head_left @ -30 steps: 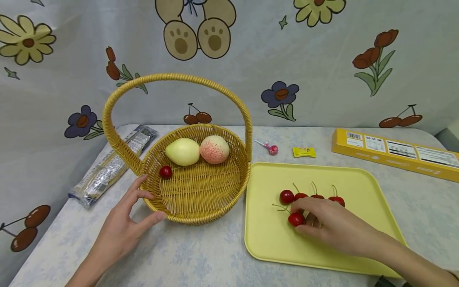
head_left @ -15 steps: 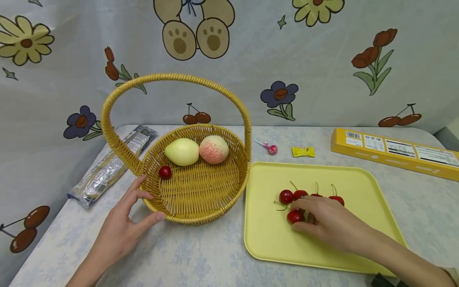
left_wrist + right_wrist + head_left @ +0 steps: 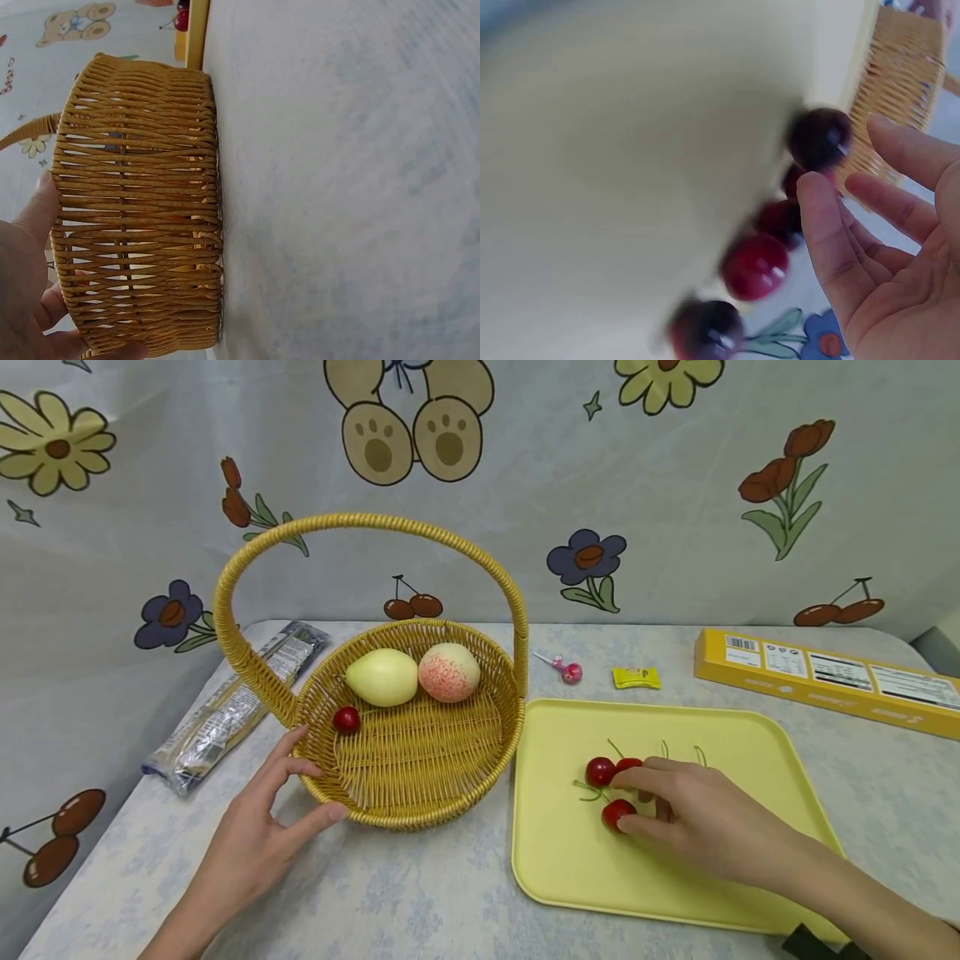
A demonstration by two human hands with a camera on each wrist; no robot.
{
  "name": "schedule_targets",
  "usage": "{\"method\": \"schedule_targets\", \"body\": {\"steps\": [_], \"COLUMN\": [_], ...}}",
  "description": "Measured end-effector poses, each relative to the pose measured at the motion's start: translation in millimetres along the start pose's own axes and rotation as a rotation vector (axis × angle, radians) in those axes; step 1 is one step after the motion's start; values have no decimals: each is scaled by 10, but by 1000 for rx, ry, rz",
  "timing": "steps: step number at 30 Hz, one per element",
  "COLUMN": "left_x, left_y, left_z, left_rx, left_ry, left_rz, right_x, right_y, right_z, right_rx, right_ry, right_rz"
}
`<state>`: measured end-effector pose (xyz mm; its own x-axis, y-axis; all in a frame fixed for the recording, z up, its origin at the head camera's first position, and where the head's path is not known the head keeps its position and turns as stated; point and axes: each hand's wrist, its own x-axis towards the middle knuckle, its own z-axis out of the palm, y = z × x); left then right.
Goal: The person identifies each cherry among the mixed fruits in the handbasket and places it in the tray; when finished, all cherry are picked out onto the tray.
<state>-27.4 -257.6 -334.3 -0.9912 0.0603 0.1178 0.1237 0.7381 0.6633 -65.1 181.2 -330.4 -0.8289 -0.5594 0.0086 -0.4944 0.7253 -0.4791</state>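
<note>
My left hand (image 3: pixel 258 827) rests against the rim of a yellow wicker basket (image 3: pixel 420 760), fingers spread, thumb at its front. In the left wrist view, the hand lies along the basket's side (image 3: pixel 142 202). Inside are a pale pear (image 3: pixel 382 677), a pink-speckled peach (image 3: pixel 448 672) and a cherry (image 3: pixel 347 720). Over the yellow tray (image 3: pixel 570 877) hovers my right hand (image 3: pixel 697 818), beside a red cherry (image 3: pixel 617 816). The right wrist view shows its fingers apart and holding nothing, near several cherries (image 3: pixel 756 266). In the head view, the hand hides some cherries; their stems show above it.
Behind the tray lie a lollipop (image 3: pixel 566 671) and a yellow wrapped candy (image 3: pixel 636 677). A long yellow box (image 3: pixel 832 681) stands at the back right. Left of the basket is a silvery plastic packet (image 3: pixel 236 710). A patterned cloth (image 3: pixel 465 543) hangs behind the table.
My right hand has let go of the front cherry and drawn slightly right of it, covering more of the cherries behind. The left hand and basket have not moved.
</note>
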Motion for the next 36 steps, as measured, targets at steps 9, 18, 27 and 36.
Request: {"method": "schedule_targets", "body": {"steps": [9, 18, 27, 36], "left_x": [-5, -1, 1, 12], "left_y": [3, -5, -9, 0], "left_z": [-2, -9, -24, -6], "left_rx": [8, 15, 20, 12], "left_ry": [6, 7, -1, -11], "left_rz": [1, 2, -11, -2], "right_x": [64, 317, 863, 1540], "right_y": [-117, -380, -784, -1262], "right_z": [-195, -234, -229, -266], "right_rx": [5, 88, 53, 3], "right_ry": [114, 154, 78, -168], "right_rz": [-88, -176, -354, -439]}}
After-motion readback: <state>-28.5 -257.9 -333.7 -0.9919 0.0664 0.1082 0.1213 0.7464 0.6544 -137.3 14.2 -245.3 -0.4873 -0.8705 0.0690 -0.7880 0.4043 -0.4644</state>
